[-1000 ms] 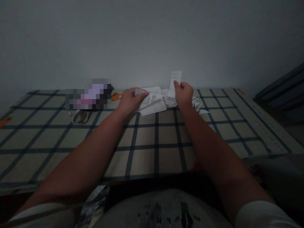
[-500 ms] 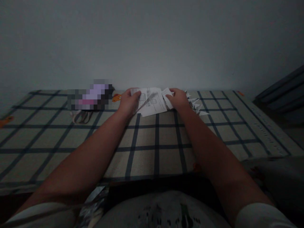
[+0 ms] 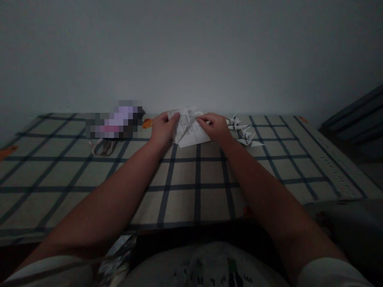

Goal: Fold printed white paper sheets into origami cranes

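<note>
A small stack of white printed paper slips (image 3: 190, 128) lies at the far side of a checked tablecloth (image 3: 179, 175). My left hand (image 3: 161, 128) pinches the stack's left edge between thumb and fingers. From the right, my right hand (image 3: 214, 126) grips the top right of the same papers, fingers curled over them. Both forearms stretch across the cloth toward the wall.
Several small folded paper cranes (image 3: 243, 131) lie just right of my right hand. A blurred purple and dark object (image 3: 115, 124) sits at the far left by the wall, with a looped strap (image 3: 103, 146) before it. Dark furniture (image 3: 356, 119) stands at the right.
My right hand lowered the narrow slip it held upright and moved left onto the stack. The loose slips are now gathered between both hands, uncovering the cranes.
</note>
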Motion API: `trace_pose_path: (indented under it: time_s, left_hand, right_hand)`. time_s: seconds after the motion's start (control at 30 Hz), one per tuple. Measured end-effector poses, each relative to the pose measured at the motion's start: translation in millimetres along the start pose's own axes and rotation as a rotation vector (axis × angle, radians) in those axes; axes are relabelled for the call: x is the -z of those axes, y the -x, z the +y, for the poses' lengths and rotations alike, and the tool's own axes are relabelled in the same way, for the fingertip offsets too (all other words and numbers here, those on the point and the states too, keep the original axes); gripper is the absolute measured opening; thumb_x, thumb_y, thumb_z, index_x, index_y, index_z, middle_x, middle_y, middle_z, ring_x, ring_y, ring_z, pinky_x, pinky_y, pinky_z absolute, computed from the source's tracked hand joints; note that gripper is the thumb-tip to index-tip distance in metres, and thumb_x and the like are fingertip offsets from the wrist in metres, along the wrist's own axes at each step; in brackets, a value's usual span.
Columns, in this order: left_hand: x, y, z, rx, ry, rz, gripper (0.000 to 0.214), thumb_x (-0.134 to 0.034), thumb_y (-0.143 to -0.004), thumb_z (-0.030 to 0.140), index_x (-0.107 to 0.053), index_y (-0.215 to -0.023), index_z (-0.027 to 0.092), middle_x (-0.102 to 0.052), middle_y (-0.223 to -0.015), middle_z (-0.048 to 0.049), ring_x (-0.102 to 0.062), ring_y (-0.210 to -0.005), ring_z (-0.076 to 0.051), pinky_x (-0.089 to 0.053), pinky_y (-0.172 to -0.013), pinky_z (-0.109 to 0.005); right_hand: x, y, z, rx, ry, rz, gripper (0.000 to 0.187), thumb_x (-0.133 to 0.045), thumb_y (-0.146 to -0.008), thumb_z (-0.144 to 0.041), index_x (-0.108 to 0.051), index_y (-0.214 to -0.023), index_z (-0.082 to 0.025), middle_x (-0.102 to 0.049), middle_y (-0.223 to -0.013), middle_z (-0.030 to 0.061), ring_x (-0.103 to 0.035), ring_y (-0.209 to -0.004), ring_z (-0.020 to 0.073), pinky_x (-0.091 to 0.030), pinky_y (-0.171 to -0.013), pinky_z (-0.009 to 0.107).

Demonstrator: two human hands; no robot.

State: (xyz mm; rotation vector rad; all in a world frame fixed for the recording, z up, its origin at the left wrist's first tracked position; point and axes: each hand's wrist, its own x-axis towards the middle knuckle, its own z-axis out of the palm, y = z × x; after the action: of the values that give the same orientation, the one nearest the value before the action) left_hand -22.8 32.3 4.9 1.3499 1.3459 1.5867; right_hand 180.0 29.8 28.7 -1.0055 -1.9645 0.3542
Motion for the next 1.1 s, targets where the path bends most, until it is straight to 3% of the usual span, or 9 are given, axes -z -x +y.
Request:
trace_pose_path:
  time_s: [0.13,0.33,0.5,0.67,0.83,0.93,1.1]
  left_hand:
    - [-6.4,12.7,6.3,-0.030,0.074,-0.135,0.036,-0.072,-0.081,0.053,-0.073,-0.084,0.017,-0.076,-0.088,-0.0070,-0.070,-0.086,-0.021,-0.057,-0.076,-0.032]
    - [-11.7,20.2,4.6,-0.062,0.269,-0.369,0.046,-0.069,-0.085,0.060,-0.077,-0.107,0.021,-0.073,-0.124,-0.0109,-0.066,-0.119,-0.027,-0.057,-0.097,-0.043]
    - [-10.8,18.3,2.0,-0.174,0.199,-0.348,0.044,-0.070,-0.086,0.057,-0.078,-0.112,0.023,-0.064,-0.140,-0.0118,-0.061,-0.128,-0.030,-0.057,-0.099,-0.047]
    - [-9.5,17.7,1.7,-0.204,0.203,-0.356,0.043,-0.068,-0.088,0.056,-0.078,-0.115,0.024,-0.062,-0.141,-0.0120,-0.061,-0.129,-0.030,-0.058,-0.100,-0.048]
    - [-8.0,11.0,-6.2,-0.284,0.090,-0.332,0.043,-0.078,-0.082,0.049,-0.077,-0.117,0.025,-0.063,-0.142,-0.0117,-0.059,-0.132,-0.031,-0.048,-0.112,-0.050]
    - [-10.2,6.3,-13.2,-0.288,0.102,-0.325,0.056,-0.084,-0.076,0.043,-0.071,-0.127,0.025,-0.064,-0.140,-0.0116,-0.063,-0.127,-0.030,-0.049,-0.111,-0.050]
    - [-17.1,5.5,-15.2,-0.238,0.163,-0.355,0.079,-0.089,-0.066,0.036,-0.060,-0.138,0.021,-0.063,-0.143,-0.0140,-0.062,-0.130,-0.030,-0.045,-0.115,-0.049]
  right_hand:
    - [-13.7,3.1,-5.6,-0.021,-0.114,0.036,0.026,-0.064,-0.093,-0.035,-0.078,-0.104,-0.017,-0.079,-0.107,0.0100,-0.070,-0.100,0.0191,-0.053,-0.091,0.034]
    - [-23.7,2.8,5.6,-0.077,-0.229,0.119,0.041,-0.073,-0.084,-0.049,-0.078,-0.110,-0.018,-0.079,-0.109,0.0097,-0.073,-0.097,0.0201,-0.060,-0.088,0.035]
    - [-24.3,4.7,5.0,-0.101,-0.332,0.105,0.049,-0.070,-0.083,-0.056,-0.078,-0.114,-0.020,-0.079,-0.114,0.0089,-0.073,-0.106,0.0222,-0.061,-0.095,0.039]
    - [-22.6,6.7,0.3,-0.092,-0.358,0.095,0.044,-0.068,-0.085,-0.051,-0.078,-0.113,-0.019,-0.079,-0.113,0.0079,-0.074,-0.102,0.0208,-0.061,-0.090,0.036]
    - [-22.4,5.4,-0.3,-0.134,-0.350,0.163,0.034,-0.060,-0.090,-0.047,-0.075,-0.081,-0.017,-0.073,-0.075,0.0028,-0.068,-0.072,0.0157,-0.056,-0.073,0.031]
    - [-23.7,2.8,-0.7,-0.167,-0.417,0.189,0.030,-0.065,-0.086,-0.044,-0.068,-0.071,-0.018,-0.068,-0.069,0.0009,-0.064,-0.070,0.0141,-0.053,-0.071,0.029]
    - [-26.4,1.3,-3.9,-0.266,-0.603,0.127,0.028,-0.078,-0.074,-0.045,-0.071,-0.079,-0.018,-0.070,-0.077,0.0009,-0.063,-0.073,0.0129,-0.052,-0.072,0.028]
